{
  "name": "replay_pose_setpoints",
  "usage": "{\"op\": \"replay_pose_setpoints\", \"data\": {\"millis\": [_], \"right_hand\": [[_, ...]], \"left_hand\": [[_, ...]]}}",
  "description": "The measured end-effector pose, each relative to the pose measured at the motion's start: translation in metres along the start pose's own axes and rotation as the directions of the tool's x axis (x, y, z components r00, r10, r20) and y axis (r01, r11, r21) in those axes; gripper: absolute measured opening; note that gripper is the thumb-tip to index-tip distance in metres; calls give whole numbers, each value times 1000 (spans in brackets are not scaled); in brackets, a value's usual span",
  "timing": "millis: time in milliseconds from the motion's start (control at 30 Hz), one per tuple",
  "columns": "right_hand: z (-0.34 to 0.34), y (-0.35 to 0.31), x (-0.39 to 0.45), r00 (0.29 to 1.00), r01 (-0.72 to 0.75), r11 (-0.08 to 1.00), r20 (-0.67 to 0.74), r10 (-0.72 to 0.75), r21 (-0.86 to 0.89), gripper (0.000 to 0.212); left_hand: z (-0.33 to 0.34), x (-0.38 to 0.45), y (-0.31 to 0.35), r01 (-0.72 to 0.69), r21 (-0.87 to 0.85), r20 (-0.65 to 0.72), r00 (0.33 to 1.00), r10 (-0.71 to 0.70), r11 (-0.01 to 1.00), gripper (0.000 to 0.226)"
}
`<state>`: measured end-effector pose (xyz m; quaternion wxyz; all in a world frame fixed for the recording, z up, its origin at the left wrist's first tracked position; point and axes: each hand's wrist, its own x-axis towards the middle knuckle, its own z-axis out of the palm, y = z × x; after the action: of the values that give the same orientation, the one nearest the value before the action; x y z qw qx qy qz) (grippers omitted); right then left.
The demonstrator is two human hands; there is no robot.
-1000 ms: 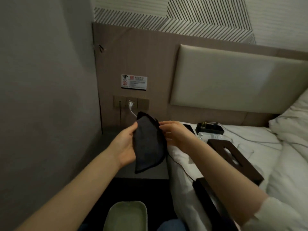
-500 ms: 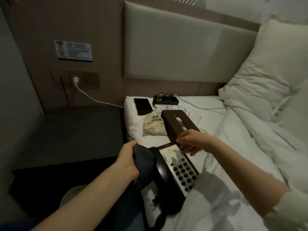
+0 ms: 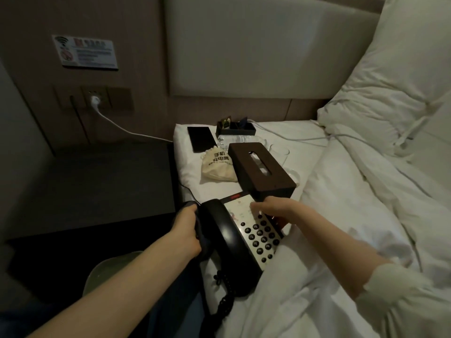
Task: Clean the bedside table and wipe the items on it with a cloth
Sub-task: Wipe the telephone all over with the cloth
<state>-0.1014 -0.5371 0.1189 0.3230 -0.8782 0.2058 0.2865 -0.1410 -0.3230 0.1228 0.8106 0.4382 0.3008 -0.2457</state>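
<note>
- Telephone (image 3: 240,242): a black desk set lying on the white bed (image 3: 341,215), handset on its left side, keypad face up; taken here as the landmark for all positions below.
- Left hand (image 3: 186,231): pressed against the handset side of the telephone, fingers curled round the dark cloth (image 3: 201,236), which is bunched between palm and handset. Half a second ago the hand held the cloth at the same spot; a second ago both hands held it up in front of the wall socket.
- Right hand (image 3: 274,208): over the top of the telephone's keypad face. Its fingers are blurred, so whether they rest flat or grip the far edge cannot be told. Half a second ago this hand was at the near end of the tissue box; it has since come down onto the telephone.
- Tissue box (image 3: 261,170): dark brown, just beyond the telephone, untouched now.
- Cloth pouch (image 3: 218,165), dark phone (image 3: 202,139) and small black tray (image 3: 235,128): beyond the telephone, towards the headboard.
- Bedside table (image 3: 97,181): dark top, left of the telephone, beside the bed.
- Reading: the shift of the right hand suggests the telephone, not the tissue box, is the item about to be wiped, steadied by one hand and rubbed by the other.
</note>
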Motion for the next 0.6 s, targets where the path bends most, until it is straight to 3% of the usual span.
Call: {"op": "replay_pose_setpoints", "data": {"millis": [367, 600], "right_hand": [[7, -7, 5, 998, -51, 996, 25, 49, 77, 59], [2, -5, 5, 996, -66, 986, 64, 56, 156, 62]], "left_hand": [[5, 8, -10, 39, 106, -2, 999, -39, 994, 22], [1, 17, -12, -13, 137, -17, 1000, 15, 990, 38]]}}
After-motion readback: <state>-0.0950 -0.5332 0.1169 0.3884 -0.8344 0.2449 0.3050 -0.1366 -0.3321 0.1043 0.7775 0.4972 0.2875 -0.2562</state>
